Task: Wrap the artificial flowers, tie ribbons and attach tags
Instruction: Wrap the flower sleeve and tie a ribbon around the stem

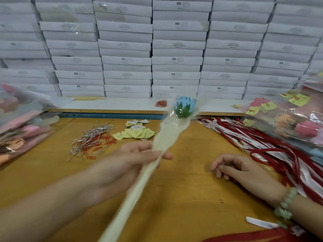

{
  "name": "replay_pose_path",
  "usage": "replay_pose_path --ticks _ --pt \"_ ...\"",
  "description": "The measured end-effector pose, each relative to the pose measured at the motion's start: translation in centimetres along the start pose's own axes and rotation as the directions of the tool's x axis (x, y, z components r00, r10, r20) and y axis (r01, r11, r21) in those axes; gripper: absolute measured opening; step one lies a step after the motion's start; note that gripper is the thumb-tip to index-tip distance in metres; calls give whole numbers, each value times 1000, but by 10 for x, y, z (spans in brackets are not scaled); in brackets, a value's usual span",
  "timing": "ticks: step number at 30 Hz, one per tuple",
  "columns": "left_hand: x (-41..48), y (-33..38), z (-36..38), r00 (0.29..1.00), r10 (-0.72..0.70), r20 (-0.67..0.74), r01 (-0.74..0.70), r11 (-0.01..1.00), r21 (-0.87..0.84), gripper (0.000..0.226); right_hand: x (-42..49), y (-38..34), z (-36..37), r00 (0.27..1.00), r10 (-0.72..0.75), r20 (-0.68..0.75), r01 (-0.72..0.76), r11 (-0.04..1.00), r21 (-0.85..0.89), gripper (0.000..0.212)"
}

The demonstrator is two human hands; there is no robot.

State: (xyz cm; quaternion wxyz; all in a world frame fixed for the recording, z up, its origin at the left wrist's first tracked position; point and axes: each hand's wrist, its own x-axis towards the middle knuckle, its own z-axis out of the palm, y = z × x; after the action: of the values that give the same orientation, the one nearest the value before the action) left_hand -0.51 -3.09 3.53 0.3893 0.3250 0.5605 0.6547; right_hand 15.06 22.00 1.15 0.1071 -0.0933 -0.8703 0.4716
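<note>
Head view showed the left hand with fingers closed round the stem of a blue artificial flower, sleeved in clear wrap and raised above the middle of the counter. The right hand rested nearer the right edge, fingers loosely curled, empty. Wrapping looked done; ribbons along the right edge and yellow tags toward the far edge lay unused, so tying and tagging seemed left

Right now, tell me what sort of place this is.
Likely a gift-packing workbench in a stockroom: identical white boxes stacked behind, ribbons and yellow tags heaped on the wooden table, a wrapped blue flower in the left hand.
</note>
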Motion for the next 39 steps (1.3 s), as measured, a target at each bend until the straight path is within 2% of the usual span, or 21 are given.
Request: replay_pose_path --ticks 8,11,15,18,20,22,25,28,32,39 --pt "47 -38 17 976 28 -217 -52 993 -108 47 4 4 -4 997 68 26 -69 996 57 26" --pt "48 -44 12 974 71 -215 -91 992 -87 51 9 -2 -6 983 166 79 -172 982 81 25" --pt "49 -46 10 975 104 -198 -125 988 -93 47 27 -22 2 931 289 224 -301 954 17 28" --pt "51 -47 9 976 116 -185 -131 989 -74 48 41 -36 28 920 261 293 -318 933 167 35" --pt "50 -46 6 982 127 -141 -136 989 -59 47 48 -40 49 947 225 229 -287 913 289 32" --pt "48 -45 1 983 141 -120 -146 989 -33 44 54 -40 61 972 182 150 -220 927 304 30" --pt "47 -43 -3 978 156 -137 -157 988 5 42 60 -39 65 984 142 106 -171 919 354 24" --pt "47 -44 -1 980 151 -127 -151 988 11 45 60 -35 64 987 120 110 -156 893 422 22" --pt "48 -44 -2 983 133 -125 -137 990 -25 53 61 -32 59 982 118 147 -176 853 491 38" --pt "50 -45 -4 984 125 -125 -135 989 -67 52 62 -29 57 978 113 175 -189 837 513 27"
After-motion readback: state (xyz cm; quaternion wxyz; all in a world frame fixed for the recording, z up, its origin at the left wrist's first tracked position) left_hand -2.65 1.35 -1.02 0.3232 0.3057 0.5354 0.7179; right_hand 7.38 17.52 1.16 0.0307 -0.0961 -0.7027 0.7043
